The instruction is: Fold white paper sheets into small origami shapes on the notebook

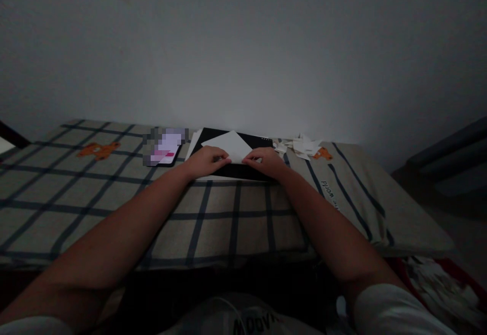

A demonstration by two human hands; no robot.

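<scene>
A white sheet of paper [230,144], turned so that one corner points to the wall, lies over a flat black board or folder [213,135]. My left hand [207,161] pinches the paper's near left edge between thumb and fingers. On the near right edge, my right hand [264,161] pinches it the same way. Between the two hands the near corner of the paper looks folded or hidden; I cannot tell which. White sheets [193,144] stick out from under the black board.
A phone [165,147] with a lit screen lies to the left on the checked tablecloth [125,188]. Torn white paper scraps [304,145] are heaped to the right. Behind the table rises a grey wall [243,56]. More scraps [437,284] fill a red container below, at right.
</scene>
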